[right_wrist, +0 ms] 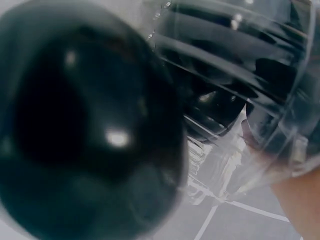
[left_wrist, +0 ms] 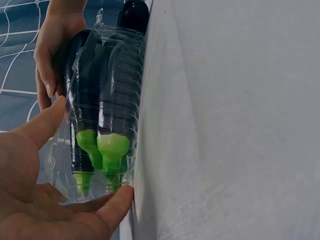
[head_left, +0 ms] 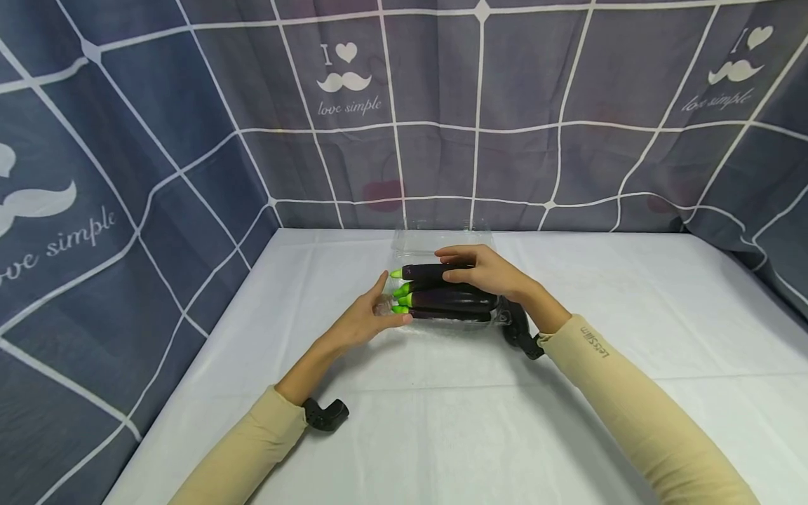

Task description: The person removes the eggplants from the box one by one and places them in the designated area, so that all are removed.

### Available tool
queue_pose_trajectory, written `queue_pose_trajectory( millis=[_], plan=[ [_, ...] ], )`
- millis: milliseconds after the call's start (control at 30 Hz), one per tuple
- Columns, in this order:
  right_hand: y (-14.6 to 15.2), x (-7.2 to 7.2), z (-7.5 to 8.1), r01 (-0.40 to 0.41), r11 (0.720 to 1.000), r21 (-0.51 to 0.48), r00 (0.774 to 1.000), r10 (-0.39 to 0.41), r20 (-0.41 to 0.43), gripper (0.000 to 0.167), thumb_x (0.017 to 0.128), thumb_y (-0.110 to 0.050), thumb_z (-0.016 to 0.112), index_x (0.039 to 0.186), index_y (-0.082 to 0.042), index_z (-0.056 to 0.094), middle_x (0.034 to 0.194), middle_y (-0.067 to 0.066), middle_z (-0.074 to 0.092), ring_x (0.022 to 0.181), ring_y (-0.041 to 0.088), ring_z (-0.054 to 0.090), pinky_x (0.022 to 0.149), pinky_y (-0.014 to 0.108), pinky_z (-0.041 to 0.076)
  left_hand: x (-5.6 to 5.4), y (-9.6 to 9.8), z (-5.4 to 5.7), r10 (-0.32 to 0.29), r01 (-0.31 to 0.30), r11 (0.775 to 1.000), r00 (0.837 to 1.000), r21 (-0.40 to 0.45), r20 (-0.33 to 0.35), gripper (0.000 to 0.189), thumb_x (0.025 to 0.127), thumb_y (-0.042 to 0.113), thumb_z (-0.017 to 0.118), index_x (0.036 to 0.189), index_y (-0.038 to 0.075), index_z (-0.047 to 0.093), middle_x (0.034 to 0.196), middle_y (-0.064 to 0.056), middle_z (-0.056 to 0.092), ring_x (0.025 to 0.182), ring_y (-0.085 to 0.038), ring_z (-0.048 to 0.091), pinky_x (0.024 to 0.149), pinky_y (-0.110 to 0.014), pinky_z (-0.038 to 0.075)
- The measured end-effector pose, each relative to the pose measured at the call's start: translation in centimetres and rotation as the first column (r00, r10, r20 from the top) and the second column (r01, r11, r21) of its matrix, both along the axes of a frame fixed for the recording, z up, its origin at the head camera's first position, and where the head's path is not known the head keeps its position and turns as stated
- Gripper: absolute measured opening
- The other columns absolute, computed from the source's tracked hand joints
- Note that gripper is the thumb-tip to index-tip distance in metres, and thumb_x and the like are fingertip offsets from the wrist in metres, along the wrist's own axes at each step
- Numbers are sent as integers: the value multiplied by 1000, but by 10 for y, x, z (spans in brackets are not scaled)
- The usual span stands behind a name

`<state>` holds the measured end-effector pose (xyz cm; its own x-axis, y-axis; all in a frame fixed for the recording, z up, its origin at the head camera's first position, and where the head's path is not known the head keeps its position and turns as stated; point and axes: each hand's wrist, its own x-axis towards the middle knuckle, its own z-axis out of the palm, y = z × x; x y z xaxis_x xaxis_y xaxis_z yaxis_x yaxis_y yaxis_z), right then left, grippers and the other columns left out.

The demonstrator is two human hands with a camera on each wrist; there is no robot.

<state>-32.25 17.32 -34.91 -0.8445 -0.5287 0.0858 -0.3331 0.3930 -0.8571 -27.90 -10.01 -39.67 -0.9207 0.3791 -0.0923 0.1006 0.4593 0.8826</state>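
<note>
A clear plastic box (left_wrist: 131, 50) on the table holds several dark eggplants (head_left: 448, 300), their green stem ends towards the left. My left hand (head_left: 366, 319) grips the stem end of the box, thumb at the near wall and fingers spread at the end and far rim. Over the far side my right hand (head_left: 482, 270) holds the rearmost eggplant (head_left: 421, 272) by its body, thumb on the near side and fingers beyond. Another eggplant (right_wrist: 95, 130) lies outside the box, past its right end, below the right wrist; its rounded end fills much of the right wrist view.
The box's clear lid (head_left: 435, 242) stands folded back behind it. A white cloth (head_left: 429, 428) covers the table. Dark checked curtains (head_left: 435, 161) hang along the back and sides. Each wrist carries a black camera mount (head_left: 327, 415).
</note>
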Motion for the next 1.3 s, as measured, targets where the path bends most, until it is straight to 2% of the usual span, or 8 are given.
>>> queue_pose_trajectory(
  millis=[233,400,767,933,1067,1167,1300],
  plan=[
    [-2,-4,-6,-11,1000,3,999,11,-36,42,95,-6,63,136,-2,58,136,17,57,127,30,51,103,48,40,0,-1,0,-1,1,1000,1000,-5,-13,105,87,41,76,160,21,4,152,-21,36,139,-34,34,106,-54,35],
    [0,-5,-8,-13,1000,9,1000,13,-10,41,94,1,59,135,-1,60,138,15,56,131,29,45,105,50,36,1,-1,0,3,-4,999,1000,-33,-24,106,86,44,76,160,22,3,151,-19,39,139,-33,36,105,-53,36],
    [2,-6,-8,6,1000,25,1000,-7,25,40,95,0,59,134,-1,60,138,16,55,129,30,47,102,49,38,0,-1,0,6,-8,999,1000,-49,-27,107,84,46,76,160,26,3,151,-18,39,139,-33,37,105,-52,36],
    [5,-8,-10,29,999,35,1000,-29,-2,39,94,1,60,133,-1,62,136,15,57,127,29,48,102,47,38,0,-1,0,0,-2,999,999,-47,-41,107,84,46,76,160,24,4,152,-20,37,140,-31,34,108,-52,33],
    [6,-8,-11,60,998,34,996,-58,-66,38,92,1,61,130,-1,64,133,16,59,122,30,51,100,46,39,0,-1,0,-1,-1,999,999,-53,-52,107,84,45,76,160,22,4,153,-21,35,142,-30,31,111,-52,29],
    [6,-7,-12,91,995,29,989,-87,-118,37,92,0,63,128,0,65,131,18,60,120,32,53,101,48,38,-1,-2,0,5,-7,999,999,-52,-41,107,84,45,76,160,24,4,154,-21,34,142,-30,30,110,-52,29],
    [7,-6,-11,119,993,24,983,-114,-144,36,91,-2,64,128,0,65,131,18,60,121,33,52,102,49,37,-1,-2,-1,16,-18,998,999,-57,-33,107,84,46,76,160,24,4,155,-20,32,143,-30,29,110,-53,29]
  ],
)
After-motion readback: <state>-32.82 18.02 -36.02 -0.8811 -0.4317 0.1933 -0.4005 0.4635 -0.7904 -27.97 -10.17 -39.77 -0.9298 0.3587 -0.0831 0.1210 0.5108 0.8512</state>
